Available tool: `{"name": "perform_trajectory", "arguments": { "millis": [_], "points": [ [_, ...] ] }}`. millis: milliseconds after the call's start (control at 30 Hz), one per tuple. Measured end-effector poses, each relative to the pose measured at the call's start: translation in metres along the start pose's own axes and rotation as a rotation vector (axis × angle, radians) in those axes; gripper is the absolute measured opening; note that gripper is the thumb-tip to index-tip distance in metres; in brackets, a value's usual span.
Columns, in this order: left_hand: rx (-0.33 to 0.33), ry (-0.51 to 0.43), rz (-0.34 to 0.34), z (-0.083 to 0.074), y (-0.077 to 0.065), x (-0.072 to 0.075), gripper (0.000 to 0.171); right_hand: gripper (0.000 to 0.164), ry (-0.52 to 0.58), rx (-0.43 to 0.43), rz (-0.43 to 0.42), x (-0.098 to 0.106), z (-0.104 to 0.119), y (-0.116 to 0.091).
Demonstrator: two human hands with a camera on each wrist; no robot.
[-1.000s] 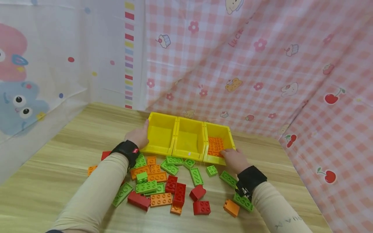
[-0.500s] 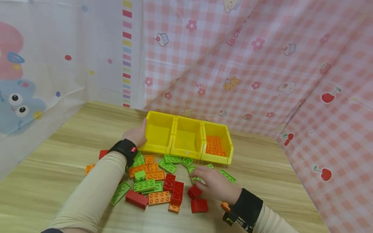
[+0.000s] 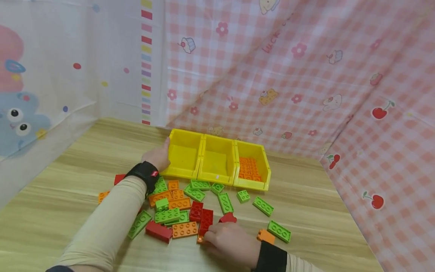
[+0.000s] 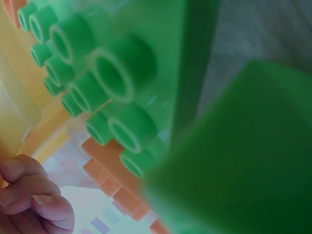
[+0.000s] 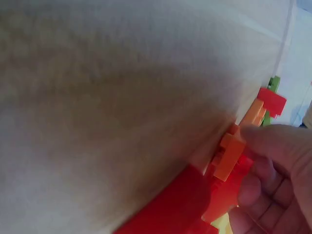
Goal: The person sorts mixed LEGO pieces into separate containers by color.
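Note:
My left hand (image 3: pixel 156 158) grips the left side of a row of three joined yellow bins (image 3: pixel 200 175), its thumb up along the wall. Its curled fingers (image 4: pixel 34 195) show beside the yellow plastic in the left wrist view. My right hand (image 3: pixel 231 241) is down among the bricks, thumb and fingers at an orange brick (image 5: pixel 229 158) that lies partly under a red brick (image 3: pixel 205 221). In the right wrist view the thumb tip touches the orange brick's end. Another red brick (image 3: pixel 227 217) shows just behind the hand. Orange bricks (image 3: pixel 249 170) lie in the right-hand bin.
Green, orange and red bricks lie mixed in front of the bins, mostly left of centre. On the right are a green brick (image 3: pixel 279 231), another green one (image 3: pixel 263 206) and an orange brick (image 3: pixel 266 236). A checked cloth (image 3: pixel 289 75) hangs behind the bins.
My right hand has left the right-hand bin and come toward me and left, over the red bricks, down to the orange brick. The left hand has stayed on the bin.

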State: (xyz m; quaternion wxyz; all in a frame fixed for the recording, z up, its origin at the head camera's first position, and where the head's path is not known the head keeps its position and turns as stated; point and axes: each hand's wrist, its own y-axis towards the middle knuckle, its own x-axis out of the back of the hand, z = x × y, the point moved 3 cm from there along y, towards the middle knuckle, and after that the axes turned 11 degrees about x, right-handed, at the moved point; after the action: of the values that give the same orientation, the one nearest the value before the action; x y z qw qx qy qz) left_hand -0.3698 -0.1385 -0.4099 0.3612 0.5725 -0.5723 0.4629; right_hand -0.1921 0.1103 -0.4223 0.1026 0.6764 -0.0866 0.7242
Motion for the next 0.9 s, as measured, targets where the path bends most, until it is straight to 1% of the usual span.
{"name": "perform_trajectory", "arguments": {
  "millis": [133,233,367,433,533,633,700,733,800,900],
  "points": [
    [0.003,0.0,-0.007,0.0,0.0,0.001,0.08,0.003,0.011,-0.063,-0.031,0.004,-0.007,0.0],
    [0.008,0.0,-0.006,0.001,0.001,0.0,0.08,0.003,0.054,-0.069,-0.033,0.007,-0.012,-0.003],
    [0.009,0.007,-0.001,0.001,0.002,-0.001,0.08,0.005,0.101,-0.049,-0.025,0.009,-0.015,-0.007],
    [0.012,0.009,0.002,0.001,0.002,-0.002,0.081,0.004,0.137,-0.062,-0.02,0.011,-0.017,-0.009],
    [0.018,0.013,0.003,0.001,0.003,-0.001,0.081,0.003,0.18,-0.105,-0.012,0.017,-0.021,-0.012],
    [0.021,0.011,0.01,0.001,0.002,-0.001,0.081,0.003,0.2,-0.17,-0.024,0.025,-0.028,-0.018],
    [0.019,0.015,0.014,0.0,0.002,-0.001,0.081,0.004,0.211,-0.213,-0.058,0.031,-0.036,-0.024],
    [0.017,0.014,0.016,0.0,0.002,0.0,0.082,0.005,0.218,-0.225,-0.088,0.033,-0.04,-0.027],
    [0.016,0.016,0.016,0.0,0.002,-0.001,0.082,0.006,0.201,-0.246,-0.151,0.037,-0.05,-0.034],
    [0.01,0.011,0.012,0.001,0.005,-0.003,0.082,0.008,0.138,-0.27,-0.254,0.039,-0.071,-0.047]
  ]
}}
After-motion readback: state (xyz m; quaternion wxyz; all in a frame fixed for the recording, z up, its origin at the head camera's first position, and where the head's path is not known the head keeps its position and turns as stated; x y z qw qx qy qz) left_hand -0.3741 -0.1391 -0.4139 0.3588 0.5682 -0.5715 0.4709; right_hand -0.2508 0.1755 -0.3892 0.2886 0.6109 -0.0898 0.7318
